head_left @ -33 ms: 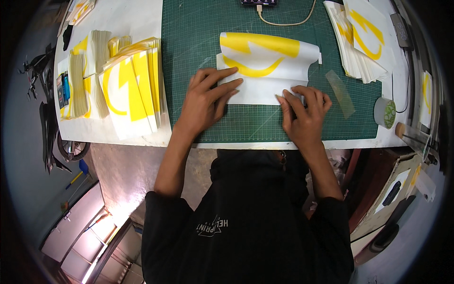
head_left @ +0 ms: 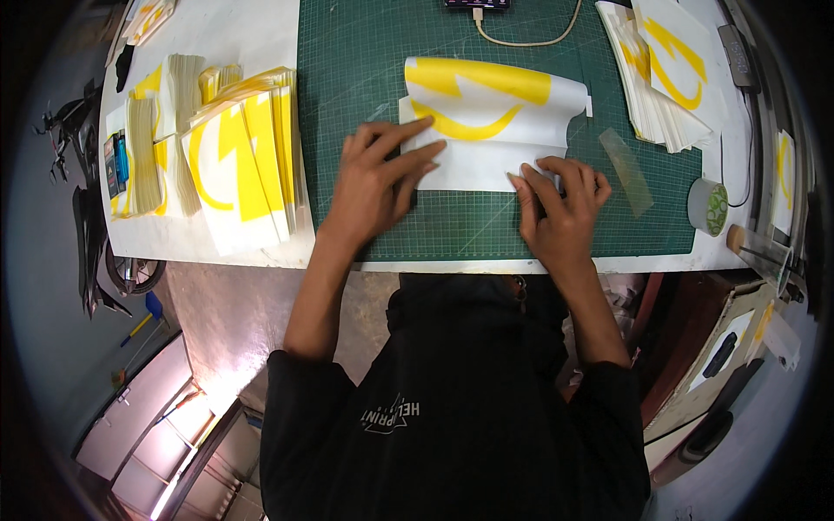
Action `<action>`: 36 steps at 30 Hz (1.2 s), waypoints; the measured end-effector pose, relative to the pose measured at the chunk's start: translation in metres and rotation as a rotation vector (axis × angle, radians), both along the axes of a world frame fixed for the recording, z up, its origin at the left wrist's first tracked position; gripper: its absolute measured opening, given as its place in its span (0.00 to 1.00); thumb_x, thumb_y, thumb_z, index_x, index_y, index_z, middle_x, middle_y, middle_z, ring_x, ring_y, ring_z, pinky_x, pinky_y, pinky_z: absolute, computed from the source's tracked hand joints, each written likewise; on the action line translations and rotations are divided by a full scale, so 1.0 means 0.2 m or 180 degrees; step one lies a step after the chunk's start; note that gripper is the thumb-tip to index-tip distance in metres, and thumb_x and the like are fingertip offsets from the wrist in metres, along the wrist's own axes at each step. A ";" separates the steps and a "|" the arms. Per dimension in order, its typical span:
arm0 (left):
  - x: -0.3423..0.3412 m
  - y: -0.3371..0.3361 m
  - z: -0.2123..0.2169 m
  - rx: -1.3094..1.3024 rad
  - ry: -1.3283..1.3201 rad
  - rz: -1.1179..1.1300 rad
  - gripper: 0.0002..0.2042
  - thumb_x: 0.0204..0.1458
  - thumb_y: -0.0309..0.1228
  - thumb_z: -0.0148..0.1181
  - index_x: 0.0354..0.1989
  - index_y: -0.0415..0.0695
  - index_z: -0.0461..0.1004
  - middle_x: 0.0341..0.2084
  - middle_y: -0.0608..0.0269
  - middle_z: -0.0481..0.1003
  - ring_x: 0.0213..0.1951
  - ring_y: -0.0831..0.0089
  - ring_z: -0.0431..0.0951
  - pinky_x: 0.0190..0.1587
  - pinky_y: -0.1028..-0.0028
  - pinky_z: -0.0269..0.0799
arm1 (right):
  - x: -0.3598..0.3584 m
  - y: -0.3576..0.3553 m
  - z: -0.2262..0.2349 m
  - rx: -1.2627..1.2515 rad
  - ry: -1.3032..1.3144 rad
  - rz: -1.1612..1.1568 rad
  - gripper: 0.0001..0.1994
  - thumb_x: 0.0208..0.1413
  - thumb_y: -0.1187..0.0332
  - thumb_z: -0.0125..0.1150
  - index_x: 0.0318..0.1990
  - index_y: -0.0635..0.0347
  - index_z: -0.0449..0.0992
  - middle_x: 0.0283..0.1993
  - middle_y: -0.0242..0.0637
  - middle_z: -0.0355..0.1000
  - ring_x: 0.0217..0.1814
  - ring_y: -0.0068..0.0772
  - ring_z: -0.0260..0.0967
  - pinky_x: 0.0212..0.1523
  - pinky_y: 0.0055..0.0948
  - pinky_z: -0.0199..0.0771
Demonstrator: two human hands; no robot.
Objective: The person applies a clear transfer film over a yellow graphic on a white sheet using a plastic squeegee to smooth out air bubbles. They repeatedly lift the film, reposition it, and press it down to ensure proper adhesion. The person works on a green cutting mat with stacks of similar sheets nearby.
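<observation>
A white sheet of paper (head_left: 495, 165) printed with a yellow curved design lies on the green cutting mat (head_left: 469, 227). Its far part is bowed up and folded over toward me. My left hand (head_left: 375, 178) rests at the sheet's left side, fingers spread and their tips on the paper. At the near right part of the sheet, my right hand (head_left: 563, 204) has thumb and index fingertip close together on the edge, the other fingers curled over the right side. The fingertips hide small parts of the sheet's edges.
Stacks of folded yellow-and-white papers (head_left: 239, 165) stand on the left of the table; another stack (head_left: 651, 95) is at the far right. A clear strip (head_left: 625, 172) lies right of the sheet, near a tape roll (head_left: 708, 208). A cable (head_left: 530, 43) runs from a device at the far edge.
My left hand's fingers have shifted very slightly on the sheet, and the sheet's left edge has moved a touch. The right hand looks the same.
</observation>
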State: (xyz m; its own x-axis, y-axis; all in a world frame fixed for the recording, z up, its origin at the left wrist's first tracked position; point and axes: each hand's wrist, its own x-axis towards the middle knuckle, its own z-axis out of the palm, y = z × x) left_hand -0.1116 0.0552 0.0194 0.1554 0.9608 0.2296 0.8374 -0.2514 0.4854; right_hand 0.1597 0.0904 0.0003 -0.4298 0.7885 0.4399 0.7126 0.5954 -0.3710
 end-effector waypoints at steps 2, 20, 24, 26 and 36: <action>-0.02 0.00 0.00 0.0032 0.0091 0.0078 0.16 0.55 0.30 0.73 0.52 0.54 0.88 0.61 0.68 0.80 0.52 0.61 0.73 0.59 0.65 0.69 | -0.01 -0.01 0.01 0.0026 -0.0041 -0.0048 0.09 0.54 0.66 0.77 0.42 0.54 0.86 0.49 0.33 0.76 0.53 0.39 0.72 0.58 0.49 0.57; -0.04 -0.01 -0.06 0.0140 0.0131 0.0221 0.16 0.56 0.35 0.71 0.54 0.58 0.87 0.64 0.76 0.79 0.53 0.60 0.72 0.54 0.65 0.66 | -0.14 -0.14 0.03 -0.0696 -0.0146 0.0918 0.26 0.57 0.66 0.74 0.62 0.63 0.78 0.72 0.46 0.70 0.76 0.53 0.65 0.74 0.56 0.66; -0.04 -0.01 -0.04 0.0055 0.0122 0.0248 0.17 0.55 0.35 0.72 0.54 0.57 0.87 0.64 0.76 0.78 0.53 0.61 0.72 0.55 0.65 0.66 | -0.15 -0.15 0.04 -0.0676 -0.0361 0.0943 0.26 0.59 0.60 0.73 0.61 0.65 0.78 0.71 0.49 0.70 0.78 0.54 0.63 0.75 0.59 0.63; -0.04 0.00 -0.04 0.0052 0.0058 0.0227 0.17 0.55 0.35 0.73 0.54 0.57 0.87 0.65 0.76 0.78 0.53 0.61 0.72 0.55 0.65 0.67 | -0.16 -0.15 0.05 -0.0693 -0.0465 0.0927 0.27 0.60 0.55 0.71 0.61 0.64 0.79 0.71 0.53 0.68 0.79 0.57 0.59 0.75 0.63 0.60; -0.05 0.00 -0.05 -0.0034 -0.0094 0.0270 0.17 0.54 0.35 0.74 0.54 0.57 0.88 0.64 0.77 0.78 0.53 0.61 0.71 0.54 0.66 0.67 | -0.34 -0.25 0.08 -0.0844 -0.0987 0.0582 0.29 0.62 0.37 0.60 0.67 0.35 0.78 0.70 0.64 0.60 0.79 0.72 0.50 0.72 0.83 0.47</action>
